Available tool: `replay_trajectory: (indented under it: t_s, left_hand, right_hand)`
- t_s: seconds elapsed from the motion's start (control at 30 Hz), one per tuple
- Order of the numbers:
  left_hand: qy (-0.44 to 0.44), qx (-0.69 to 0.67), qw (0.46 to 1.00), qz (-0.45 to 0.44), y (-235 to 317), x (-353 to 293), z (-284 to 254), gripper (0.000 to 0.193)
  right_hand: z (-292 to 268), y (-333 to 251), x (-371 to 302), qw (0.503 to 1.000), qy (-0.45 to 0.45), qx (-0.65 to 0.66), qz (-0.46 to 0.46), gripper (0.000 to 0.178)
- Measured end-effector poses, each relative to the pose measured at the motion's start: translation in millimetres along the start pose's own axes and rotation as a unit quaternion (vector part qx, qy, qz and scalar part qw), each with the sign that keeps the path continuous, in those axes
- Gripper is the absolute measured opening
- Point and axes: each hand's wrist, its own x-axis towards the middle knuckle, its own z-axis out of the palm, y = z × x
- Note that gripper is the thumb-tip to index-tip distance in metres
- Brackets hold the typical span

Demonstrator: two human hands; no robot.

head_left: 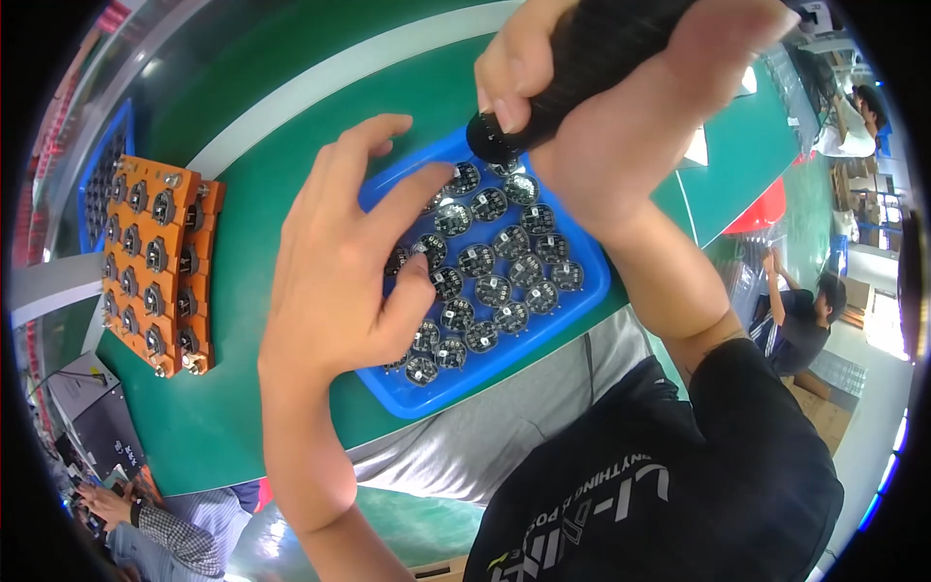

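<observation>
A shallow blue tray [412, 403] lies on the green table, holding several small round modules [493, 289] with dark circuit boards. Above its left side, my left hand [335, 257] hovers palm down with the fingers spread and nothing visibly held. The thumb and index finger come down close to the modules; whether they touch any is unclear. My right hand [621, 145] is wrapped round a thick black cylindrical tool [601, 58] over the far side of the tray. The tool's rounded end points down toward the modules, and its other end runs out of view.
Two orange fixture blocks [150, 262] with round parts stand on the green table [242, 417] at the left. Behind them is another blue tray [97, 194] of parts. A red container [761, 209] is at the right. Other people work at both sides.
</observation>
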Motion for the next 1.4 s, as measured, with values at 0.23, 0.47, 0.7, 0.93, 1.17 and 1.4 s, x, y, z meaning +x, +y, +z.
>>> replay_trajectory:
  t_s: [0.23,0.47,0.7,0.93,1.17,1.4]
  left_hand:
    - [-0.032,0.043,0.999,0.0,1,2,7,0.053]
    - [-0.03,0.043,0.999,-0.01,3,1,6,0.047]
    - [-0.031,0.048,0.998,-0.016,7,2,5,0.047]
    - [-0.058,0.06,0.996,-0.022,6,0,4,0.053]
    - [-0.059,0.059,0.996,-0.018,6,0,4,0.051]
    - [-0.054,0.072,0.996,-0.021,9,-2,4,0.048]
  right_hand:
    - [-12,5,-1,0.996,-0.087,0.012,0.026,0.089]
    - [-3,3,-8,0.996,-0.072,0.06,-0.011,0.075]
    - [-12,15,-8,0.987,-0.125,0.085,-0.047,0.067]
    - [-15,18,-11,0.981,-0.14,0.119,-0.065,0.068]
    - [-12,17,-16,0.982,-0.125,0.123,-0.075,0.065]
    - [-17,25,-1,0.964,-0.228,0.082,-0.105,0.035]
